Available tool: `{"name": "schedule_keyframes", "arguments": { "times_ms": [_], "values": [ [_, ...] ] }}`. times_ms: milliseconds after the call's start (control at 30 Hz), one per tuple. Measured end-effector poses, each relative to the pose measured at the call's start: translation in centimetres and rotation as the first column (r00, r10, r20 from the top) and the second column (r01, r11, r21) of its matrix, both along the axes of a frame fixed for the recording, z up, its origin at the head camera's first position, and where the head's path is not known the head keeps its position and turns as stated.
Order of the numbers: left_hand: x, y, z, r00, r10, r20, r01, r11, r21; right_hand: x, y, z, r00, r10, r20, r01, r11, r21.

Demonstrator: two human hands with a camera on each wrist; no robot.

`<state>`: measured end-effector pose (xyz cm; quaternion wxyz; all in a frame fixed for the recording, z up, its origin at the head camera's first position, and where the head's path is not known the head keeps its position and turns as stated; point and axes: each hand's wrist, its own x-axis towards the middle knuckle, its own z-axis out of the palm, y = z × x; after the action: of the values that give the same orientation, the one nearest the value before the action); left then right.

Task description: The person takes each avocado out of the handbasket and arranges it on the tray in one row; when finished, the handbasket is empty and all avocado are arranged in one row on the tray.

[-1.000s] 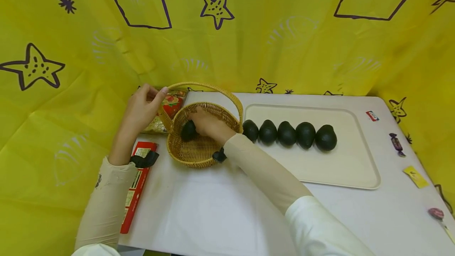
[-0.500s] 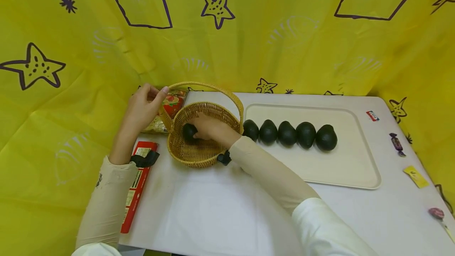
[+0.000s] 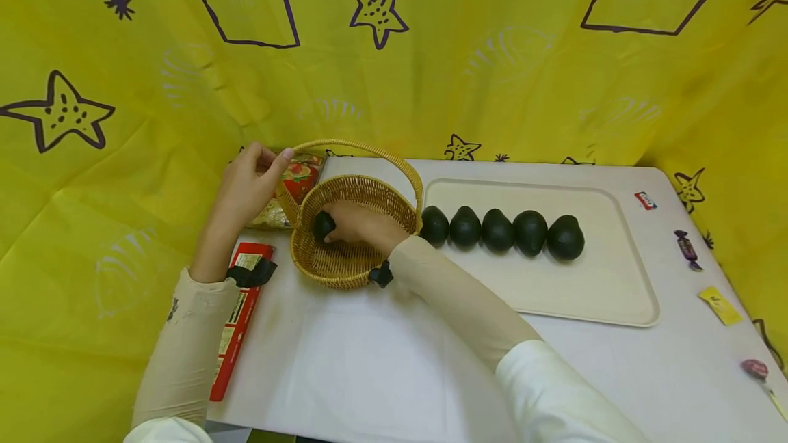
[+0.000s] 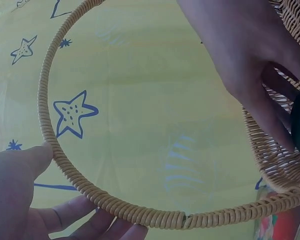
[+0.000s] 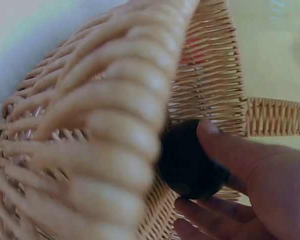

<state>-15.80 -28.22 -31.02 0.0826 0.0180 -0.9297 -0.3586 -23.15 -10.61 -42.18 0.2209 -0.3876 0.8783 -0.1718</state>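
Note:
A woven wicker basket (image 3: 335, 279) with a tall arched handle (image 4: 110, 202) stands on the table. My left hand (image 3: 246, 186) holds the left side of that handle; in the left wrist view its thumb and fingers lie on either side of the rim. Inside the basket, my right hand (image 3: 353, 219) grips a dark green avocado (image 5: 192, 160) near the left wall. The thumb presses the avocado's upper side, with fingers beneath it in the right wrist view. Several more avocados (image 3: 498, 230) stand in a row on a cream tray (image 3: 585, 292) right of the basket.
Behind the basket's left side lies a red and gold food packet (image 3: 300, 180). A long red box (image 3: 237, 327) lies under the left forearm. Along the table's right side are a wrapped candy (image 3: 687, 249), a yellow packet (image 3: 720, 305) and a lollipop (image 3: 755, 370).
Inside the basket, my right hand and the avocado shift slightly right, then back left. My left hand keeps its place on the handle, and the avocados on the tray stay put.

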Motion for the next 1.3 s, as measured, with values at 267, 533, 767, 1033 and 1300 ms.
{"name": "schedule_keyframes", "arguments": {
  "times_ms": [267,533,767,1033,1300],
  "values": [
    [0.1,0.3,-0.1,1.0,-0.021,0.004,0.021,1.0,0.02,0.0,-0.1,-0.2,0.999,-0.032,-0.011,0.033,0.998,0.046],
    [0.1,0.4,-0.6,1.0,-0.008,-0.013,0.008,1.0,0.002,0.5,1.3,0.2,0.999,-0.044,0.018,0.044,0.999,0.015],
    [-0.1,0.1,-0.6,1.0,-0.009,-0.022,0.009,1.0,0.007,2.1,3.3,2.3,0.999,-0.039,0.006,0.04,0.99,-0.134],
    [0.3,0.1,-0.1,1.0,0.009,-0.028,-0.009,1.0,-0.021,6.1,6.7,5.3,0.992,-0.001,-0.124,-0.027,0.974,-0.225],
    [0.3,0.4,0.0,1.0,0.005,-0.019,-0.005,1.0,-0.017,9.7,13.2,7.2,0.989,-0.015,-0.145,-0.035,0.941,-0.337]
  ]
}}
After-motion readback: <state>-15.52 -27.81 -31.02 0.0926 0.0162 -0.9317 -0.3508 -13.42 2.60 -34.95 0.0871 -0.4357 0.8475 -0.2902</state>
